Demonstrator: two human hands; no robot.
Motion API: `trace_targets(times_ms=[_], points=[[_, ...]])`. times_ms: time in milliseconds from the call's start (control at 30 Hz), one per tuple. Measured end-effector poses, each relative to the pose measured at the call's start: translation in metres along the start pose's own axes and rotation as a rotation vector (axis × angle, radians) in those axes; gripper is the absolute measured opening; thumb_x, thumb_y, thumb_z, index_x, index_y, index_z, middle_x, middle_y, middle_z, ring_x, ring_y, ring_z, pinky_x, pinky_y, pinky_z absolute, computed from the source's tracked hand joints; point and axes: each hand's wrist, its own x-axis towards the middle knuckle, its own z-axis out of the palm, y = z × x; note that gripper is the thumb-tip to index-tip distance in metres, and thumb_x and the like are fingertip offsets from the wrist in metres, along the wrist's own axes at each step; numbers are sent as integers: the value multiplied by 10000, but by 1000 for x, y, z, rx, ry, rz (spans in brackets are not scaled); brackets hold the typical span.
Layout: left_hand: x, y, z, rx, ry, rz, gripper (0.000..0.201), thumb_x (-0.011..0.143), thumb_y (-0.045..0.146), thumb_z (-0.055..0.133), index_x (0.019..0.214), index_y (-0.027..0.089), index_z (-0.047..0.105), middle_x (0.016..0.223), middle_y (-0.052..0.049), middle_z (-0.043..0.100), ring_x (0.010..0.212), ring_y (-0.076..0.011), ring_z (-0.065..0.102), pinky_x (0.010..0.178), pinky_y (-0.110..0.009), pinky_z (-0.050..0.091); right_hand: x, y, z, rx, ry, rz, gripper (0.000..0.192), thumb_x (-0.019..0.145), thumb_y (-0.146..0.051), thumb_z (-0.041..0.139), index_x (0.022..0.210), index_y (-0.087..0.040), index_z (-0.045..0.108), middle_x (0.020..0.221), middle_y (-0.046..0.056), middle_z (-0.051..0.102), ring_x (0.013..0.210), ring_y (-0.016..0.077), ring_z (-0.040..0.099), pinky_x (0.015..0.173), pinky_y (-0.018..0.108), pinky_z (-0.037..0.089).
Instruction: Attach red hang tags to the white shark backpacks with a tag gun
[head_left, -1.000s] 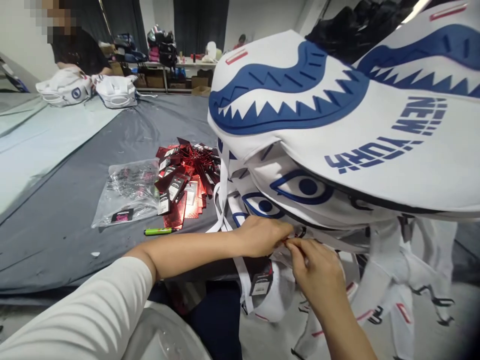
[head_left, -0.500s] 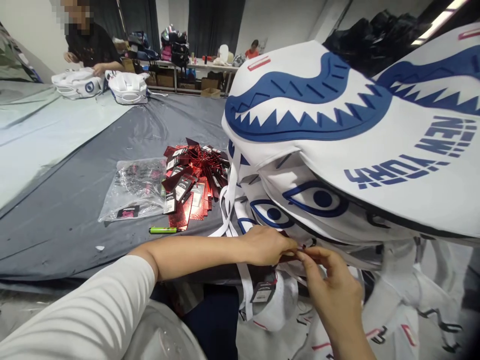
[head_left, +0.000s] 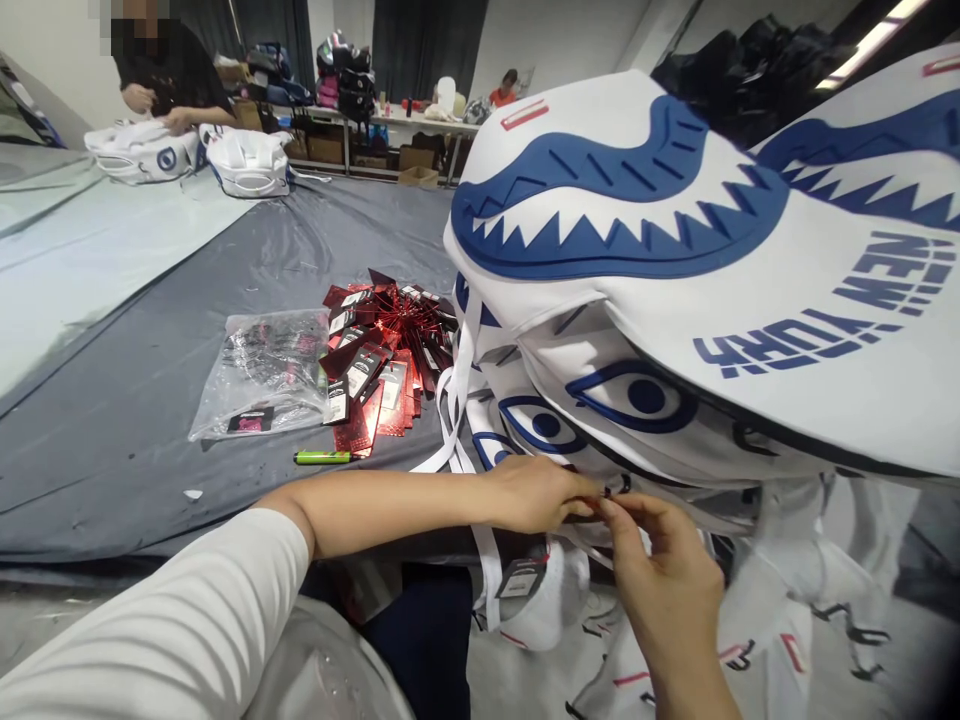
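Observation:
My left hand [head_left: 531, 494] reaches across from the left, its fingers pinched together at the edge of a stack of white backpacks [head_left: 622, 230] with blue shark mouths and eyes. Opposite it, my right hand [head_left: 667, 560] is closed in a pinch, thumb and forefinger meeting the left fingertips. Something small and dark reddish shows between them, too covered to name. Just below, a black hang tag [head_left: 521, 578] with a white label hangs by a white strap [head_left: 489, 570]. Straps and buckles dangle beneath the stack.
On the grey-covered table [head_left: 135, 400] lie a heap of red and black hang tags [head_left: 371, 370], a clear plastic bag [head_left: 262, 375] and a green marker [head_left: 322, 457]. Across the table, a person in black [head_left: 176, 75] handles white backpacks [head_left: 142, 155]. Another person sits farther back.
The whole view has shifted slightly, moving the table things a little left and up. Both hands stay pinched together at almost the same spot by the backpacks.

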Motion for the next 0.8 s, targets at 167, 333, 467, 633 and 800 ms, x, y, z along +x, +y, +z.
trace_targets(times_ms=[167, 333, 467, 633, 800], points=[[-1, -2, 0, 38, 73, -7, 264, 991, 388, 479, 1157, 222, 599, 1074, -39, 722, 999, -245, 690, 707, -298, 481, 1, -1, 3, 31, 10, 35, 346, 795, -531, 621, 873, -195, 654, 832, 58, 676, 782, 240, 639, 747, 371, 473], [-1, -6, -2, 80, 47, 28, 228, 996, 334, 440, 1098, 229, 616, 1092, -19, 718, 1002, -227, 687, 689, -283, 462, 1, 0, 6, 55, -12, 24, 342, 797, -524, 630, 878, -193, 653, 839, 55, 674, 786, 237, 639, 755, 375, 473], [-1, -6, -3, 71, 10, 40, 234, 990, 376, 453, 1096, 234, 607, 1064, -14, 722, 970, -226, 691, 664, -286, 455, 1, 2, 6, 42, -4, 18, 341, 806, -526, 626, 877, -193, 657, 836, 52, 673, 782, 234, 637, 755, 373, 471], [-2, -5, -1, 98, 99, 58, 236, 1002, 337, 436, 1120, 211, 597, 1143, -32, 704, 1016, -240, 684, 670, -301, 453, 1, 2, 6, 51, -1, 15, 354, 803, -536, 634, 879, -191, 653, 828, 50, 670, 772, 229, 636, 747, 367, 474], [-2, -8, -1, 61, -13, 74, 246, 1016, 360, 435, 1136, 237, 611, 1114, -7, 719, 1003, -221, 688, 652, -285, 425, -1, 3, 6, 41, 17, 46, 361, 795, -545, 644, 870, -192, 656, 831, 49, 667, 780, 233, 631, 761, 379, 469]])
